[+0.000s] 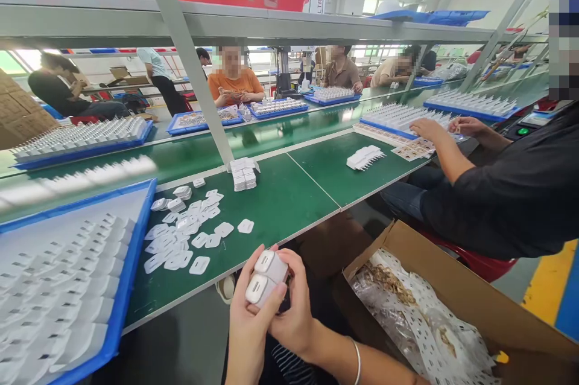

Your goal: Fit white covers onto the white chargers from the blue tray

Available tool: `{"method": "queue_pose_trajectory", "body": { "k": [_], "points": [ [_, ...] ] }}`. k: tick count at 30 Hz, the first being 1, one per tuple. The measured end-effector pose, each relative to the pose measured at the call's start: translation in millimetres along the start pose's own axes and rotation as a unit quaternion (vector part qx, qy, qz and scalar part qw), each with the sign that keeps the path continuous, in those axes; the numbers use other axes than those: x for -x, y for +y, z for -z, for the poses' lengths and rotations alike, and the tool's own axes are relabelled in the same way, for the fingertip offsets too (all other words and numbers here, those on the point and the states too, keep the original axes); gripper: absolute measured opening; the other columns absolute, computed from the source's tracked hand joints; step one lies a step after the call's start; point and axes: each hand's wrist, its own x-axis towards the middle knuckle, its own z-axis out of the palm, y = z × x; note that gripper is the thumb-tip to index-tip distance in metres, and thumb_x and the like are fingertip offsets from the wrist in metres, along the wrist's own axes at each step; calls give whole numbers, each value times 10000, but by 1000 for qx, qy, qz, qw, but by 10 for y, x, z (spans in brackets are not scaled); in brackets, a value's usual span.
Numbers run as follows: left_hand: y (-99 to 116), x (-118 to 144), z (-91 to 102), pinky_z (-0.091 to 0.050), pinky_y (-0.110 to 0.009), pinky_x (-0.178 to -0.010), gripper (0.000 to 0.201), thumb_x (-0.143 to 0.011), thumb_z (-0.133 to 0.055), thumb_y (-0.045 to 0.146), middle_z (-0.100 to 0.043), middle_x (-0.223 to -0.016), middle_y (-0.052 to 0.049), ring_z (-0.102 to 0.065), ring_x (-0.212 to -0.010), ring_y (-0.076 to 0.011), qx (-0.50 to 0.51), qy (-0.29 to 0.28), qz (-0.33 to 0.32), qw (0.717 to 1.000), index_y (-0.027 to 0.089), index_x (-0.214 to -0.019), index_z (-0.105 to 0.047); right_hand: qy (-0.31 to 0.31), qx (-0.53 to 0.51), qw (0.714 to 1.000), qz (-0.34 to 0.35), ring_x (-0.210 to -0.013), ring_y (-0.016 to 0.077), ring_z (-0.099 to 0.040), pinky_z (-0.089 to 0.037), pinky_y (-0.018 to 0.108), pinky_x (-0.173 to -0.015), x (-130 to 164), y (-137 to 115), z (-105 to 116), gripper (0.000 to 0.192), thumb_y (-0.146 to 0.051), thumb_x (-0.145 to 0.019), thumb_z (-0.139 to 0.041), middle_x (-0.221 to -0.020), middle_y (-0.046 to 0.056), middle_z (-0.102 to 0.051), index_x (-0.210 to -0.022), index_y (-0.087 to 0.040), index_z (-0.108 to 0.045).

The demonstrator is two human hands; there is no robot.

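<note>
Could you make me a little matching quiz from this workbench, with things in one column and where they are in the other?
Things:
1. two white chargers
2. loose white covers
3. cardboard box
4. blue tray

Places:
a. on the floor, right of the bench
b. on the bench, far left
c. held in both hands
d. scattered on the green mat

Pairs: 1-c, 2-d, 3-a, 4-b

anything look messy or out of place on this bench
The small white covers lie strewn loose on the green table, overlapping at random angles beside the blue tray, where parts sit in rows. Both hands, left and right, hold two white chargers.
</note>
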Motion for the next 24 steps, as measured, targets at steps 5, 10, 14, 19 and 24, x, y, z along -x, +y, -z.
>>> {"method": "queue_pose_trajectory", "body": {
  "k": [5,10,14,19,24],
  "points": [
    [10,2,138,-603,-265,-927,755,-649,-896,363,-708,-1318,-85,-685,-1208,-277,25,37,-1,999,262,-1341,-611,3,-14,1000,0,-1233,325,-566,-561,509,-942,111,34,-174,921,-226,-696,-741,-1378,151,-434,-1481,-327,-269],
    [-86,-34,285,-632,-259,-820,863,-572,-934,346,-746,-1241,-83,-751,-1055,-265,47,103,5,994,269,-1362,-595,0,-2,1000,23,-1107,365,-602,-589,573,-842,151,100,-327,953,-383,-665,-773,-1293,160,-484,-1474,-407,-271],
    [-117,-17,344,-619,-270,-891,602,-596,-924,313,-750,-1232,-102,-729,-1115,-268,54,116,5,992,193,-1155,-738,-58,-5,998,9,-1218,380,-548,-535,603,-957,204,58,-298,986,-311,-660,-751,-1346,151,-464,-1486,-414,-224],
    [-84,-53,525,-595,-290,-955,526,-661,-896,284,-742,-1258,-96,-708,-1158,-249,69,146,-83,983,213,-1161,-748,-291,-41,955,43,-1247,326,-572,-483,512,-1061,-350,-9,16,622,-375,-745,-698,-1322,114,-584,-1330,-317,-495],
    [-39,-38,656,-570,-378,-1022,492,-668,-889,292,-760,-1208,-113,-697,-1177,-288,24,149,-132,980,195,-1132,-756,-315,170,926,-120,-968,234,-606,-502,383,-846,-1357,216,4,292,-292,-853,-610,-1047,97,-646,-1131,-208,-632]
  ]
}}
